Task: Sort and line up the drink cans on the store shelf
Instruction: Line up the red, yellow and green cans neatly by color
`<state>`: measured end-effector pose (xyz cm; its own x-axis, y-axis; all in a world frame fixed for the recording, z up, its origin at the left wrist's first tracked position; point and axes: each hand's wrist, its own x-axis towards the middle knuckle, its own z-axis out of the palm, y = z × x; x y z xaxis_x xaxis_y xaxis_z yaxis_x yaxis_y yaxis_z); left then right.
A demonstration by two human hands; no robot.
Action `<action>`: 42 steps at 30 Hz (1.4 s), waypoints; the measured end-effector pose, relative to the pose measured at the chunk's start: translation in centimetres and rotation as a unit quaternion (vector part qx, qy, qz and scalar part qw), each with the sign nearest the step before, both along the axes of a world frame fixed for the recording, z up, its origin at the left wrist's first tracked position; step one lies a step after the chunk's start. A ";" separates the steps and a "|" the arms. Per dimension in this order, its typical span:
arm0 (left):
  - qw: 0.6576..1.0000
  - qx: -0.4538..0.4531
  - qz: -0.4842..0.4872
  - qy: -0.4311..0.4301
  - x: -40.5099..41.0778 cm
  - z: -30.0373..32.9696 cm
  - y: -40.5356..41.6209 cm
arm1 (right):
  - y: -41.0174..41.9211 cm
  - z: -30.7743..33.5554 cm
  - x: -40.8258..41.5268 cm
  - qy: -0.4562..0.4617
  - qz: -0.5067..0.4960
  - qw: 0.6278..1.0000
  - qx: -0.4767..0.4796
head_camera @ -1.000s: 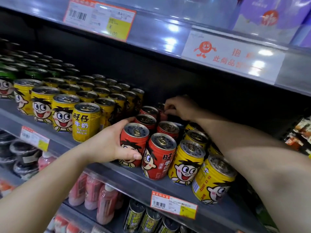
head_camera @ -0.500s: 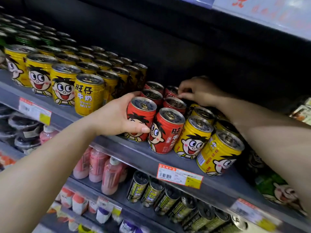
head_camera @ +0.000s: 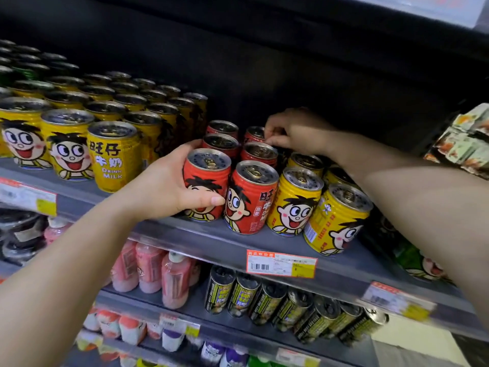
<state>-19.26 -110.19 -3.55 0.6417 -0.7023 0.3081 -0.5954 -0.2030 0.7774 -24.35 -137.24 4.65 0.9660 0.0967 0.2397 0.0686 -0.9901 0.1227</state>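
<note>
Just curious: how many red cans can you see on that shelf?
5: front-left red can gripped by the left hand, one beside it, two behind, one at back. A sixth may hide under the right hand.

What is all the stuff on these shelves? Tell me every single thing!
red cans: at least six, red with a cartoon face, middle of the shelf, in two rows running back
yellow cans on the right: at least four, yellow, just right of the red ones
yellow cans on the left: many, yellow, in rows at the left of the same shelf
shelf: one, grey, under the cans
price tag: one, orange and yellow, on the shelf edge below the red cans
pink bottles: several, pink, next shelf down
dark cans: a row, black and yellow, right of the pink bottles
left hand: one, gripping the front left red can
right hand: one, fingers on a back red can
</note>
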 end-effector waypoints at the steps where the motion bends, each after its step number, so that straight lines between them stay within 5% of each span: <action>1: 1.000 -0.004 0.000 0.001 0.0 0.0 0.1 | 0.1 -0.1 -0.1 -0.001 -0.004 1.000 0.001; 17: 0.999 -0.008 -0.023 0.032 0.1 -0.2 0.0 | 1.2 0.1 -1.2 0.020 -0.068 0.996 0.063; 27: 0.997 0.003 -0.060 0.048 0.9 0.1 0.2 | 7.2 1.7 -8.1 -0.012 -0.131 0.972 0.193; 34: 0.987 0.053 -0.131 0.077 2.5 1.4 0.3 | 12.4 -1.6 -10.5 0.054 -0.249 0.966 0.042; 42: 0.984 0.016 -0.147 0.103 3.0 1.1 0.5 | 12.1 -2.1 -9.1 0.050 -0.244 0.968 0.024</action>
